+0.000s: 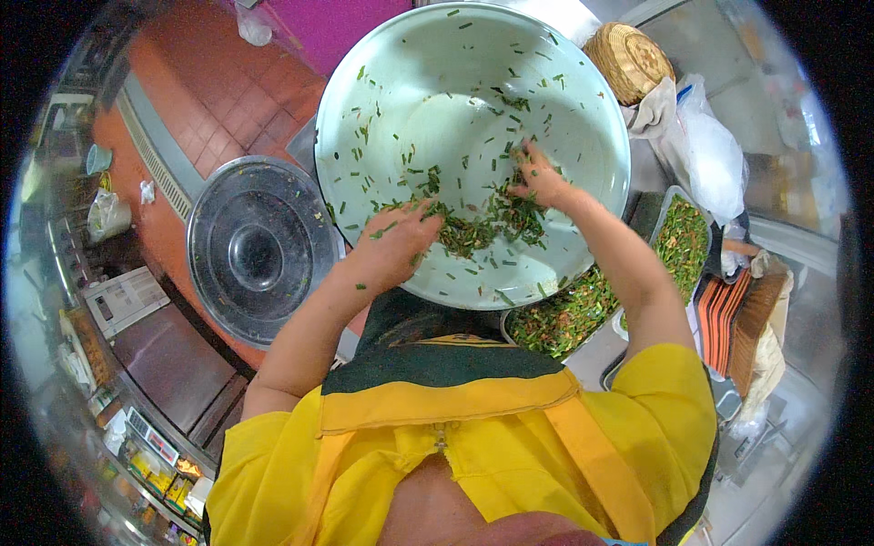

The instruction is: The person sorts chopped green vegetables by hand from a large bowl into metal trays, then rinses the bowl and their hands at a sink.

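A large pale mint basin stands in front of me, with bits of chopped green stalks scattered over its inner wall. Near its close side lies a small heap of chopped greens with brown bits. My left hand is at the heap's left edge, fingers apart, with green bits stuck to its back and wrist. On the other side, my right hand reaches into the greens with its thumb and fingers spread; strands lie against the fingers. Whether it grips any of them is hidden.
A round metal lid is left of the basin. Two containers of chopped greens, a near one and a farther one, stand at the right. Beyond are a woven basket, a plastic bag and a brush.
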Motion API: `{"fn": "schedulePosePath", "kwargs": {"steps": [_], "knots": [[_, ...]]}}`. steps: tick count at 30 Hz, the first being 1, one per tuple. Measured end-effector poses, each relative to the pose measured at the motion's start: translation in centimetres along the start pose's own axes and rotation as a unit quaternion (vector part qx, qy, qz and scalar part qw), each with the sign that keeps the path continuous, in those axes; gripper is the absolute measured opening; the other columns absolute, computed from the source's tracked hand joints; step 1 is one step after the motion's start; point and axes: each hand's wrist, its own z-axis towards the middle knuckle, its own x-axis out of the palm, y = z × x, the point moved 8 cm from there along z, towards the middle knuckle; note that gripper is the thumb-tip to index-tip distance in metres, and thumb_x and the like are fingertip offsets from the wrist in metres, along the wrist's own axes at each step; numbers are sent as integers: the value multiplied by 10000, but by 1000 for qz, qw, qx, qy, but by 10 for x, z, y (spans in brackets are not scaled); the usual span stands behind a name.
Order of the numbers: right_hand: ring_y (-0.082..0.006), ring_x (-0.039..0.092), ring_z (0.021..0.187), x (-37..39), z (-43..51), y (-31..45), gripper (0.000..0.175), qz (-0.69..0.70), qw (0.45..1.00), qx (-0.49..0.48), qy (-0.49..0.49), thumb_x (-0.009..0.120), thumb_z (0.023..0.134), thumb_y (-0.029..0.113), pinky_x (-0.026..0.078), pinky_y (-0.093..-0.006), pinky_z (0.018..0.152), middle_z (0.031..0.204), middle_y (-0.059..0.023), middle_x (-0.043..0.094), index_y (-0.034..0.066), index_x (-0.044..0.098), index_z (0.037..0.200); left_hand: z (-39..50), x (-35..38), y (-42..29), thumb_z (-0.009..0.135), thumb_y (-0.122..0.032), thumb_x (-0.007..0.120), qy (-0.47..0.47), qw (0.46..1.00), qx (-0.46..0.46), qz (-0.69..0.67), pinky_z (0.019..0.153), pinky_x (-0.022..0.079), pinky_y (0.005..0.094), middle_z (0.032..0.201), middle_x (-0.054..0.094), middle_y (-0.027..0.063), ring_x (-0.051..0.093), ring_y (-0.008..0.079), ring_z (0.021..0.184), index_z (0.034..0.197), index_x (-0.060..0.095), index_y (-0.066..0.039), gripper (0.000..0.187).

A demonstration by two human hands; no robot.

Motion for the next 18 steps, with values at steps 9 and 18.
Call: {"fn": "schedulePosePath", "kwargs": {"steps": [9,18], "knots": [[-153,583,719,-247,-182,84,167,350,773,-91,-521,533,909,95,477,-268,677,846,-101,601,-43,622,877,41,-121,-44,764,-62,589,-315,941,121,-6,681,479,410,874,579,142,572,329,801,929,542,-57,171],[-299,626,916,-143,-73,54,286,33,877,32,-479,549,874,206,489,-409,767,981,-159,647,89,600,1129,138,19,33,844,-223,543,81,992,-70,64,931,428,457,1190,556,176,542,362,1080,1119,605,-108,304]]}}
